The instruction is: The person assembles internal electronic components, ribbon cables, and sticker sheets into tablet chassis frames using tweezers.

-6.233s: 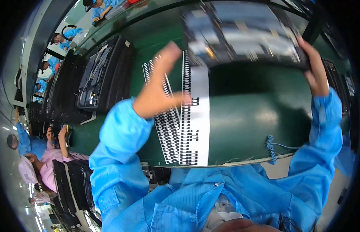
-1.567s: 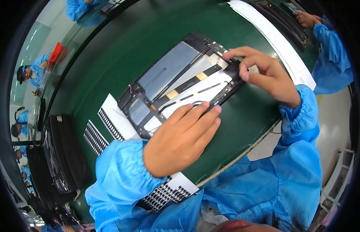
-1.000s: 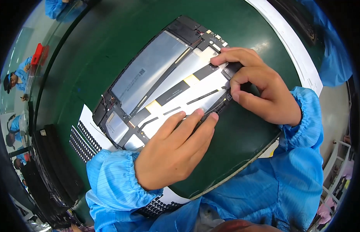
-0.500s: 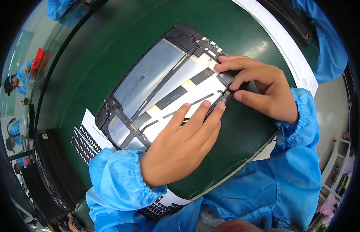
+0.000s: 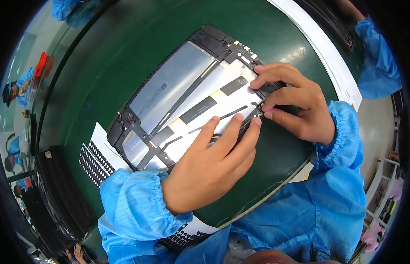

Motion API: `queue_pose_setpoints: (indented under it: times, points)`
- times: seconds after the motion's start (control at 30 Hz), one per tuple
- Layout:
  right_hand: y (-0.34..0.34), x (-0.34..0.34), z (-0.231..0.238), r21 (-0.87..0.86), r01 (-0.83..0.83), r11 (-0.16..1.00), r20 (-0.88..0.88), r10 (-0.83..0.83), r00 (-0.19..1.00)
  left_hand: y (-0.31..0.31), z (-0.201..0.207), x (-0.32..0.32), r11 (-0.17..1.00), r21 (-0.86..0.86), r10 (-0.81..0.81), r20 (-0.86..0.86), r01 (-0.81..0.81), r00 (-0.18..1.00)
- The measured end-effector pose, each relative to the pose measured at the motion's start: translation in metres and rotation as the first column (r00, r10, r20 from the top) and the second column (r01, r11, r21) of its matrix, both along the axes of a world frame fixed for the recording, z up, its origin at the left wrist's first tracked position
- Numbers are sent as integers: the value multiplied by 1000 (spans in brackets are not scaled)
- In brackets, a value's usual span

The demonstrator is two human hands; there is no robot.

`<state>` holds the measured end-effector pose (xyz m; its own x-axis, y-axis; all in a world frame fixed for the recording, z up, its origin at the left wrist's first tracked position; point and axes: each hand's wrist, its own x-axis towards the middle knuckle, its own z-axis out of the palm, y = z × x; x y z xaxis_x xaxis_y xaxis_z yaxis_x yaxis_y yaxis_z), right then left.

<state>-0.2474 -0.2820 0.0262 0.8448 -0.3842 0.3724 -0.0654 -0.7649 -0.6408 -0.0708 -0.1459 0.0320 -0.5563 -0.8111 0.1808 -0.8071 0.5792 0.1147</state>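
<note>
An opened tablet (image 5: 169,83) lies tilted on a green table, its inside facing up. It has a dull silver panel, a bright silver panel with dark and gold strips, and black corner parts. My left hand (image 5: 211,171) is open, fingers stretched out over the tablet's near edge, fingertips resting by a black cable. At the right end my right hand (image 5: 302,103) is closed on the tablet's edge. Its index fingertip touches the silver surface, while the thumb and middle finger come together by the small board at the corner. Anything small between them is hidden.
Sheets with rows of black stickers (image 5: 96,165) lie left of the tablet, and another such sheet (image 5: 192,233) is under my left sleeve. White paper (image 5: 310,35) runs along the far right edge. Black stacked items (image 5: 64,189) stand at left. Other people in blue are around.
The tablet has shifted very slightly to the right under my hands. My right fingers have drawn closer together at its edge. A person's blue sleeve at far right has moved, baring a forearm.
</note>
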Motion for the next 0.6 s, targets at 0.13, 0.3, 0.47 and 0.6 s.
queue_pose_setpoints:
  times: [0.13, 0.3, 0.47, 0.6]
  points:
    - [2, 2, -3, -34, 35, 999, 52, -33, 998, -2, 4, -3, 1000, 26, 5, -65, -3, 998]
    - [5, -1, -8, -140, 73, 987, 141, -53, 989, -4, 4, -10, 1000, -24, 3, -51, -4, 999]
    - [-5, -3, -17, 150, 3, 989, 258, -42, 965, 3, 10, 6, 999, 34, -31, -220, 40, 975]
    - [2, 0, -14, 19, -3, 1000, 125, 1, 992, 22, 23, 16, 997, 29, 71, -80, -69, 994]
